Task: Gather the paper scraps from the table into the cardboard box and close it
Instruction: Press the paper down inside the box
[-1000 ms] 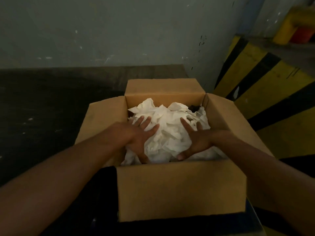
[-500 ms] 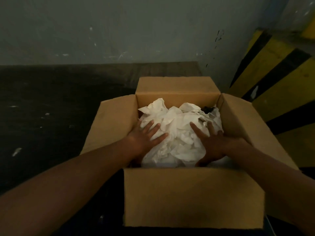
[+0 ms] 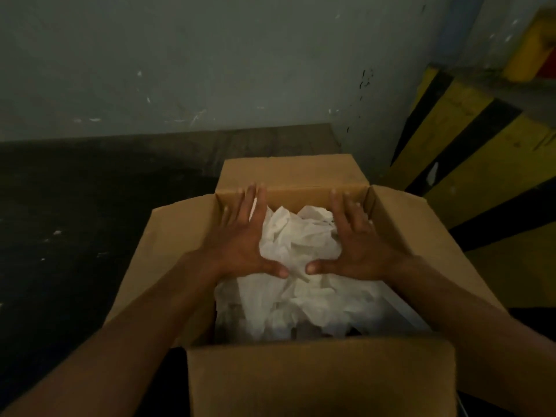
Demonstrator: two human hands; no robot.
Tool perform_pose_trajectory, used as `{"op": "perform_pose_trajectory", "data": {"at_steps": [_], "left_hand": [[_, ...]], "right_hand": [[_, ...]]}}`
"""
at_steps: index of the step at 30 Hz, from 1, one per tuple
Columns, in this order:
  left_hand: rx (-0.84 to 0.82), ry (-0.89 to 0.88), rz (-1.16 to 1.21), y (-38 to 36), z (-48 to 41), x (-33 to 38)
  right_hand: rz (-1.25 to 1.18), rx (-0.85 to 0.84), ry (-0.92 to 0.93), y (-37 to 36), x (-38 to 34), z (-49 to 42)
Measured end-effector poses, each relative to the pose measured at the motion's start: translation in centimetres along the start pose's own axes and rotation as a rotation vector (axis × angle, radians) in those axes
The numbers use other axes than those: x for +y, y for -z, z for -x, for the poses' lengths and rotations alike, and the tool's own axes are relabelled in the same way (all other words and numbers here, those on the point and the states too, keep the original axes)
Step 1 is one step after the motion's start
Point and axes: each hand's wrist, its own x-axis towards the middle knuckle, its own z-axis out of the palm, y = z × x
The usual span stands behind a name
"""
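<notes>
- Head view: my left hand (image 3: 237, 239) and right hand (image 3: 358, 239) were spread flat, gripping nothing, over the paper scraps (image 3: 301, 266) heaped inside the cardboard box (image 3: 319, 380) on the table (image 3: 90, 206), fingertips reaching the far flap (image 3: 288, 173), likely to fold it shut.
- A second before, both palms pressed the heap nearer me; they had since slid forward.

Box (image 3: 319, 377) mouth open, four flaps up; paper (image 3: 301, 245) heaped to rim; both hands above; table (image 3: 75, 206) left bare.
</notes>
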Motion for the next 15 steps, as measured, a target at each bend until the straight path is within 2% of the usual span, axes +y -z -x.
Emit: {"op": "perform_pose_trajectory", "data": {"at_steps": [6, 15], "left_hand": [[0.018, 0.162, -0.044, -7.0, -2.1, -0.8], [-0.079, 0.204, -0.016, -10.0, -2.5, -0.8]], "right_hand": [[0.009, -0.075, -0.083, -4.6, 1.8, -2.5], [-0.028, -0.276, -0.165, -6.9, 3.6, -4.1]]}}
